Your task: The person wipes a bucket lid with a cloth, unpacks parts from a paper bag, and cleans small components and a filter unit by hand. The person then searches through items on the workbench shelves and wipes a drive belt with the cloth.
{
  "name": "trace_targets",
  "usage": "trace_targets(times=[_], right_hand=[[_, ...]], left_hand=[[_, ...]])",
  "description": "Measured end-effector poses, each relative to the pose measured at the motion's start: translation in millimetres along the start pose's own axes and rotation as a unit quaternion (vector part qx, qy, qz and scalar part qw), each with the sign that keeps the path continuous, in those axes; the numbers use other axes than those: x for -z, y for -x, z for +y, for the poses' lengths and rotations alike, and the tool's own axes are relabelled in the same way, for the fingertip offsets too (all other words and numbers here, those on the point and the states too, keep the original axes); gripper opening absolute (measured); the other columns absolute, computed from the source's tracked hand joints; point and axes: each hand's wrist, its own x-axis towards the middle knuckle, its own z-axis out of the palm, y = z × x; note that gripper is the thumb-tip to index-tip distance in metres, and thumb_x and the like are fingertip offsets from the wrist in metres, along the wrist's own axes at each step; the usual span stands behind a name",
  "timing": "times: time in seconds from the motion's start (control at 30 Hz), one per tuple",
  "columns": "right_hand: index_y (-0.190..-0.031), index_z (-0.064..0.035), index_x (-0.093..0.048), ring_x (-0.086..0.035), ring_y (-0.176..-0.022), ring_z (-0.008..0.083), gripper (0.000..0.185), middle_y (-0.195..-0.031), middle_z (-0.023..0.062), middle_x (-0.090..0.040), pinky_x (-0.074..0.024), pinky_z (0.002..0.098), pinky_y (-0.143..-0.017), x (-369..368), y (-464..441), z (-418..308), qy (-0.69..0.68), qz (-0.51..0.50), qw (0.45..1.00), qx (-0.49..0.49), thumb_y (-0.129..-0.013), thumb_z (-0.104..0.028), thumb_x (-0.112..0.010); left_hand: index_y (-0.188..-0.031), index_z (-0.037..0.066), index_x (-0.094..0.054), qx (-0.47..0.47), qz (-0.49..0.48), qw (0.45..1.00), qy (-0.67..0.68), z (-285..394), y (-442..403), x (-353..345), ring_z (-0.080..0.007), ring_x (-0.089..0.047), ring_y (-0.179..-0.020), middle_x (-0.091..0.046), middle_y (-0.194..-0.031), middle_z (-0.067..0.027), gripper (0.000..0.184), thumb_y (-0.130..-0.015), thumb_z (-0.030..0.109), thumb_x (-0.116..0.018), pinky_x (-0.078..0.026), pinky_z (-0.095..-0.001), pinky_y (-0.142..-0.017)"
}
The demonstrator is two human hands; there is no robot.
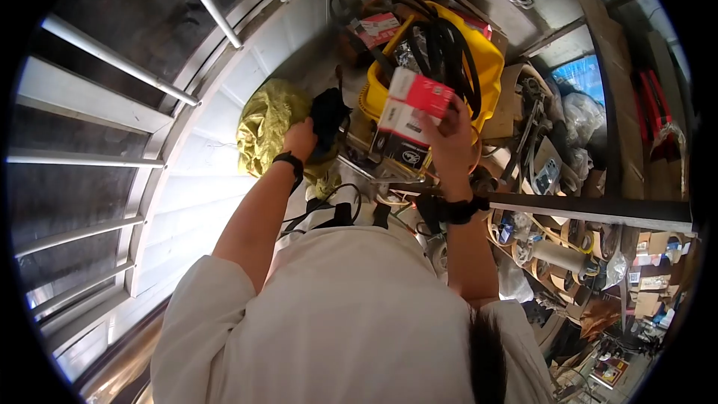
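My right hand (449,138) grips a red and white box (420,97) by its right side, in front of a yellow tub (486,60). Just below that box is a black and white box (400,148); whether the hand touches it too I cannot tell. Black hoses (460,52) lie coiled in the tub. On the left, my left hand (301,140) is closed at a dark cloth (327,116), beside a crumpled yellow-green sack (269,116). Its fingertips are partly hidden.
Another red and white box (378,28) lies behind the tub's left side. Barred windows (120,60) line the left. To the right, a metal shelf edge (583,209) runs across, with plastic bags (583,116), cardboard and tools around it.
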Motion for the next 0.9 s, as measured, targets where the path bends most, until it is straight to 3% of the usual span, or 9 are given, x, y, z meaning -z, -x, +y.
trace_targets(times=[0.07,0.23,0.3,0.37,0.47,0.53,0.67,0.8,0.9], right_hand=[[-0.126,-0.0012,-0.039,-0.064,-0.085,0.0143,0.057,-0.104,0.0123,-0.06,-0.0519,0.0242,-0.069,-14,5,6,0.035,-0.029,0.999,-0.019,-0.082,-0.015,-0.072],[-0.123,-0.0006,-0.041,-0.065,-0.087,0.0196,0.056,-0.102,0.0149,-0.062,-0.0513,0.0288,-0.073,-40,7,45,0.158,-0.161,0.965,-0.132,-0.081,-0.022,-0.071],[-0.121,0.0006,-0.043,-0.063,-0.095,0.0263,0.053,-0.106,0.0163,-0.064,-0.0482,0.0338,-0.083,-50,1,89,0.222,-0.215,0.941,-0.14,-0.082,-0.026,-0.068],[-0.121,0.0003,-0.044,-0.063,-0.092,0.0223,0.051,-0.107,0.015,-0.061,-0.0495,0.031,-0.078,-64,-10,156,0.181,-0.181,0.96,-0.112,-0.083,-0.024,-0.069],[-0.12,0.001,-0.045,-0.06,-0.093,0.0196,0.05,-0.109,0.0124,-0.06,-0.0487,0.0311,-0.077,-89,-35,200,0.065,-0.128,0.971,-0.193,-0.083,-0.023,-0.069],[-0.119,0.0007,-0.046,-0.06,-0.092,0.0188,0.048,-0.109,0.0118,-0.06,-0.048,0.0312,-0.077,-100,-47,196,0.064,-0.098,0.957,-0.264,-0.084,-0.023,-0.068],[-0.114,-0.0001,-0.052,-0.06,-0.102,0.0265,0.039,-0.112,0.0156,-0.061,-0.0464,0.0332,-0.086,-116,-29,153,0.124,-0.212,0.965,-0.095,-0.086,-0.025,-0.064],[-0.118,-0.0016,-0.053,-0.06,-0.095,0.0162,0.035,-0.107,0.0083,-0.062,-0.0485,0.0282,-0.081,-129,6,53,-0.172,-0.278,0.927,-0.186,-0.089,-0.017,-0.062],[-0.115,-0.0016,-0.056,-0.06,-0.088,0.0116,0.029,-0.097,0.0046,-0.063,-0.0485,0.0261,-0.077,-118,6,27,-0.301,-0.278,0.851,-0.329,-0.089,-0.012,-0.061]], left_hand=[[-0.111,0.004,-0.056,0.001,-0.005,0.999,0.051,14,-3,21,-0.0376,-0.061,-0.092,-0.065,-0.095,-0.0201,0.035,-0.081,0.02,-0.063,-0.049,-0.0445,-0.078],[-0.108,0.002,-0.057,0.019,0.198,0.927,0.318,35,-10,106,-0.033,-0.063,-0.086,-0.065,-0.094,-0.0192,0.028,-0.086,0.019,-0.057,-0.048,-0.037,-0.076],[-0.106,0.002,-0.054,-0.031,0.241,0.896,0.371,51,4,161,-0.0183,-0.057,-0.083,-0.061,-0.089,-0.0097,0.02,-0.089,0.014,-0.054,-0.044,-0.0291,-0.077],[-0.106,0.003,-0.053,-0.036,0.256,0.838,0.481,62,23,204,-0.0078,-0.049,-0.081,-0.055,-0.089,0.0006,0.015,-0.091,0.008,-0.053,-0.04,-0.0211,-0.073],[-0.107,0.004,-0.052,-0.077,0.284,0.789,0.539,76,54,247,-0.0055,-0.048,-0.081,-0.054,-0.089,0.0015,0.014,-0.093,0.007,-0.051,-0.039,-0.02,-0.072],[-0.107,0.004,-0.053,-0.079,0.278,0.787,0.545,77,67,254,-0.0053,-0.048,-0.082,-0.054,-0.091,0.0014,0.014,-0.094,0.006,-0.05,-0.039,-0.02,-0.073],[-0.109,0.005,-0.053,-0.065,0.257,0.837,0.479,71,77,241,-0.0063,-0.049,-0.084,-0.054,-0.093,0.0006,0.016,-0.093,0.005,-0.054,-0.039,-0.0194,-0.075],[-0.106,0.005,-0.057,-0.059,0.174,0.921,0.342,102,85,227,-0.012,-0.059,-0.086,-0.062,-0.094,-0.0053,0.016,-0.09,0.004,-0.058,-0.047,-0.0251,-0.076],[-0.106,0.006,-0.06,-0.207,0.124,0.937,0.252,133,86,222,-0.0262,-0.065,-0.087,-0.065,-0.094,-0.0122,0.019,-0.087,0.005,-0.06,-0.051,-0.0309,-0.075]])
